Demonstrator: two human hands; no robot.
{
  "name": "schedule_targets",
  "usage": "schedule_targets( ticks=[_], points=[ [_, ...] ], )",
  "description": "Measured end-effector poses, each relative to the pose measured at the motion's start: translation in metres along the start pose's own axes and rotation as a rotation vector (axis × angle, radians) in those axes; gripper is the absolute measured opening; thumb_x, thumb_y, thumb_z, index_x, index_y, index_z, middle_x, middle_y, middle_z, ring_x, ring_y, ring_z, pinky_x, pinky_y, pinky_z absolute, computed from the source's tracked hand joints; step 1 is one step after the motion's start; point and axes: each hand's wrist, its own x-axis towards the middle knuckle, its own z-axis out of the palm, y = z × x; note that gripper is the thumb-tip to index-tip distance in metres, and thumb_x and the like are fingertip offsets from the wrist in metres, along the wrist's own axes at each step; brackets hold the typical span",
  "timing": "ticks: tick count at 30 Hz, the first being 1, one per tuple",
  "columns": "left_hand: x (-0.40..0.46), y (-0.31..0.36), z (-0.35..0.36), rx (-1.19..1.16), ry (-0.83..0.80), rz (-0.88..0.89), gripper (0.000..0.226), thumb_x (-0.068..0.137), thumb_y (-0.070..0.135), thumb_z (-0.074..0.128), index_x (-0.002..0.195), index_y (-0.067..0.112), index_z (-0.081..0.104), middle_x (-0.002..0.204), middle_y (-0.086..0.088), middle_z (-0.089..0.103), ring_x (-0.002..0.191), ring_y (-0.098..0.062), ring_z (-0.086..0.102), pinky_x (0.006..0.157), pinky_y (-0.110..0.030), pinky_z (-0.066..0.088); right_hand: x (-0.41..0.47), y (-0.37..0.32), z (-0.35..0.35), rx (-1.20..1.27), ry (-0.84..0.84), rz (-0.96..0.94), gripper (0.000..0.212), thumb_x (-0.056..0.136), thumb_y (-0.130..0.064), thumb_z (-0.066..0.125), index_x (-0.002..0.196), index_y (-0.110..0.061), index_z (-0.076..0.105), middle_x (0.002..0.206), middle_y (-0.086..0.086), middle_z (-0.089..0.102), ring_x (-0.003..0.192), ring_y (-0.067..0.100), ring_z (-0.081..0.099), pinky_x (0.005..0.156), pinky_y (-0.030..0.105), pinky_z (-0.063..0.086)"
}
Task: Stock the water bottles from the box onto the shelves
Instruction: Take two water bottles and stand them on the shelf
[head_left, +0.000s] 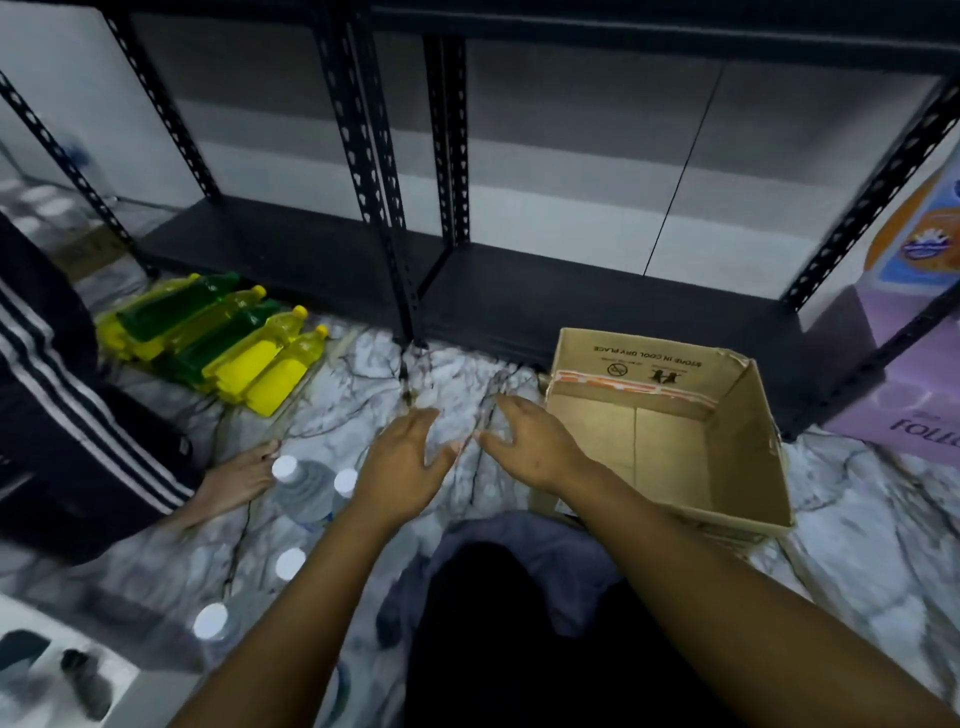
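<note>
An open cardboard box (748, 441) stands on the marble floor at the right, and I see nothing inside it. Several clear water bottles with white caps (304, 493) stand on the floor at my left, beside my left forearm. My left hand (402, 467) and my right hand (530, 447) hover side by side over the floor, fingers spread, holding nothing. The right hand is just left of the box. The black metal shelves (597, 296) stand right behind, and their bottom boards are bare.
A row of yellow and green bottles (223, 338) lies on the floor at the shelf's left foot. Another person's striped trouser leg (78, 415) and bare foot (239, 483) are at the left. A purple carton (909, 395) stands at the right.
</note>
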Motion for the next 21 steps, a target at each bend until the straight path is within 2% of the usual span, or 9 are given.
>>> schedule_targets(
  ticks=[5, 9, 12, 17, 19, 21],
  points=[
    [-0.018, -0.037, -0.003, 0.068, 0.061, -0.038, 0.092, 0.083, 0.074, 0.027, 0.137, 0.003, 0.05, 0.137, -0.018, 0.054, 0.129, -0.034, 0.047, 0.107, -0.039, 0.035, 0.014, -0.025, 0.046, 0.033, -0.11, -0.045, 0.071, 0.096, -0.047, 0.051, 0.153, -0.013, 0.025, 0.157, 0.01, 0.03, 0.143, 0.025, 0.029, 0.116, 0.037, 0.026],
    [-0.026, -0.067, -0.011, 0.075, 0.055, -0.146, 0.09, 0.081, 0.072, 0.03, 0.147, 0.013, 0.041, 0.154, -0.014, 0.035, 0.146, -0.033, 0.022, 0.118, -0.044, 0.017, 0.021, -0.043, 0.077, 0.096, -0.184, -0.094, 0.069, 0.095, -0.048, 0.053, 0.151, -0.012, 0.031, 0.15, 0.01, 0.04, 0.137, 0.026, 0.038, 0.11, 0.036, 0.034],
    [-0.034, -0.088, -0.018, 0.089, 0.102, -0.215, 0.081, 0.084, 0.064, 0.036, 0.15, 0.017, 0.035, 0.16, -0.013, 0.022, 0.149, -0.031, 0.009, 0.119, -0.046, 0.011, 0.025, -0.054, 0.099, 0.124, -0.253, -0.103, 0.075, 0.094, -0.052, 0.053, 0.154, -0.016, 0.024, 0.156, 0.007, 0.031, 0.142, 0.025, 0.031, 0.114, 0.038, 0.031],
    [-0.04, -0.128, -0.025, 0.052, 0.119, -0.296, 0.09, 0.083, 0.068, 0.043, 0.151, 0.011, 0.029, 0.159, -0.018, 0.021, 0.146, -0.035, 0.019, 0.116, -0.054, 0.023, 0.028, -0.071, 0.129, 0.167, -0.31, -0.121, 0.079, 0.091, -0.051, 0.059, 0.153, -0.017, 0.023, 0.158, 0.005, 0.027, 0.142, 0.023, 0.03, 0.112, 0.036, 0.033],
    [-0.041, -0.141, -0.026, -0.014, 0.11, -0.314, 0.085, 0.087, 0.053, 0.061, 0.151, 0.01, 0.025, 0.157, -0.017, 0.024, 0.144, -0.035, 0.024, 0.112, -0.056, 0.03, 0.029, -0.076, 0.14, 0.213, -0.287, -0.124, 0.076, 0.091, -0.045, 0.063, 0.151, -0.016, 0.027, 0.155, 0.005, 0.031, 0.138, 0.023, 0.035, 0.107, 0.036, 0.036],
    [-0.041, -0.149, -0.025, -0.107, 0.122, -0.327, 0.086, 0.087, 0.036, 0.07, 0.153, 0.011, 0.02, 0.157, -0.013, 0.025, 0.143, -0.032, 0.028, 0.11, -0.053, 0.034, 0.03, -0.08, 0.152, 0.276, -0.248, -0.126, 0.074, 0.09, -0.041, 0.066, 0.149, -0.015, 0.03, 0.153, 0.006, 0.034, 0.137, 0.023, 0.037, 0.107, 0.036, 0.038]
  ],
)
